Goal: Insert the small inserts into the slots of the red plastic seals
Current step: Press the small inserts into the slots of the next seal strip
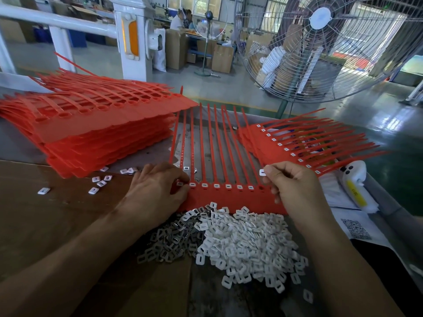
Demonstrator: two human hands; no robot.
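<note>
1. Right hand (295, 186) is curled, thumb and forefinger pinching one white insert (262, 172) just above the right end of the seal strip (229, 197).
2. Left hand (155, 191) lies palm down on the strip's left end, fingertips pressing at the leftmost slots; it grips nothing that I can see.
3. The strip lies flat between the hands, its tails fanning away from the person; white inserts sit in a row of its slots, and the slot nearest the right hand looks dark and unfilled.
4. Just in front of the strip, a heap of inserts (247, 243), white to the right, grey metal pieces to the left.
5. A few loose inserts (98, 184) are scattered to the left on brown cardboard (45, 225).
6. Left and beyond: a tall stack of red strips (91, 124). Right: a filled strip (297, 145) lying at an angle.
7. The table (206, 138) is grey and worn.
8. Beyond: a big floor fan (325, 42), white posts, cartons, a glossy green floor, people seated at a far bench.
</note>
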